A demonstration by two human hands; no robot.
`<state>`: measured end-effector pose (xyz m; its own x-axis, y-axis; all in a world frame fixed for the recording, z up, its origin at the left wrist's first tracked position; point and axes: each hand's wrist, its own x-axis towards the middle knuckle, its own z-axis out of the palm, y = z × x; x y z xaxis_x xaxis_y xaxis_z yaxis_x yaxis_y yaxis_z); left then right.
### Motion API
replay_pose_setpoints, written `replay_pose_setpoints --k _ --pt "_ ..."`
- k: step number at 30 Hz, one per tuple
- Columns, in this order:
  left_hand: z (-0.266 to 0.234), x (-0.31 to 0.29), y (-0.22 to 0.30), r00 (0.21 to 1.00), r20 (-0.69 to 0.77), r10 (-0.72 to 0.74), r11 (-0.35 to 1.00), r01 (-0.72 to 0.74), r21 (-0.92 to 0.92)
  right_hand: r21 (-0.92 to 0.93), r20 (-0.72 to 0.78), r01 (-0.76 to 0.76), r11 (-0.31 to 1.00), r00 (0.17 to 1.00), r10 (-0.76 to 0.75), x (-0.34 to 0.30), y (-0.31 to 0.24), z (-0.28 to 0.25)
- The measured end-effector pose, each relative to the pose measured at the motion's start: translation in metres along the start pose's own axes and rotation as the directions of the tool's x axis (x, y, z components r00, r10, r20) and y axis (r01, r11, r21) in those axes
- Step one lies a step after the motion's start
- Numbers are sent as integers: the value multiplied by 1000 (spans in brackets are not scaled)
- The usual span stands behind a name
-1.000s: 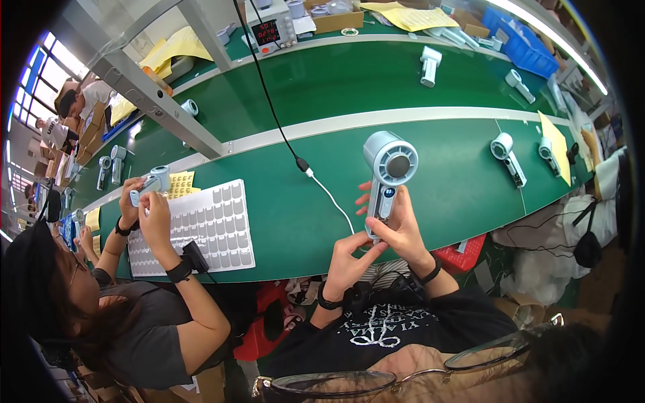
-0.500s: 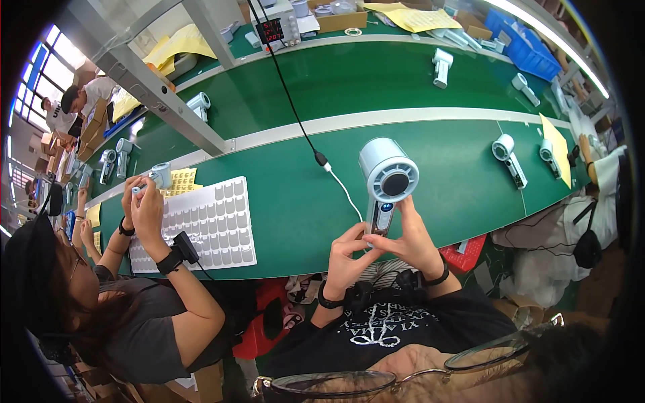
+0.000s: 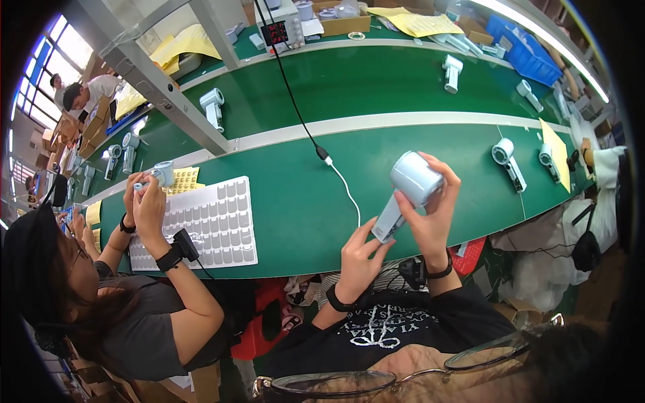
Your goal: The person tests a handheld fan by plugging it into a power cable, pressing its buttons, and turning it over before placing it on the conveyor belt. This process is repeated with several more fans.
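Note:
A light-blue handheld fan [image 3: 415, 180] is held tilted above the green bench, its round head up and its handle slanting down to the left. My right hand [image 3: 433, 218] is closed around the head, fingers behind it and thumb in front. Close by the handle's lower end is my left hand [image 3: 361, 267], its fingers closed on the end of a white charging cable [image 3: 347, 190]. The plug itself is hidden by the fingers, so I cannot tell whether it sits in the fan. The cable runs up to a black connector [image 3: 322, 153] on a hanging black cord.
On my left a co-worker handles another fan [image 3: 163, 172] beside a white sheet of grey stickers [image 3: 235, 225]. Two fans [image 3: 507, 161] lie at the right, one on yellow paper [image 3: 556, 158]. Across a metal rail, a conveyor [image 3: 349, 80] carries more fans. A power supply [image 3: 279, 30] stands behind.
The fan has been turned and tilted, so its front grille no longer faces me. My right hand has moved up from the handle to its head. Fans on the conveyor have shifted right.

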<state>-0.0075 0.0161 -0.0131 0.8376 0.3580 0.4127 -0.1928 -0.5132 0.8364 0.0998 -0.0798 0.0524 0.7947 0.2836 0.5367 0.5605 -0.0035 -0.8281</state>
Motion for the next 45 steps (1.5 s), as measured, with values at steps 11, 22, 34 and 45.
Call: replay_pose_setpoints --k 11,22,34,45 --pt "-24 2 -6 986 -138 95 987 -75 139 784 -151 149 603 987 -47 48 -44 -89" --pt "-47 -3 -27 986 -74 -148 986 141 -85 -521 281 273 809 950 -139 228 135 -22" --pt "-70 -8 -33 964 -153 -215 964 185 -192 -564 466 585 583 808 -360 273 227 142" --pt "-91 -14 -42 938 -272 -215 970 174 -168 -653 506 197 731 832 228 200 211 360"
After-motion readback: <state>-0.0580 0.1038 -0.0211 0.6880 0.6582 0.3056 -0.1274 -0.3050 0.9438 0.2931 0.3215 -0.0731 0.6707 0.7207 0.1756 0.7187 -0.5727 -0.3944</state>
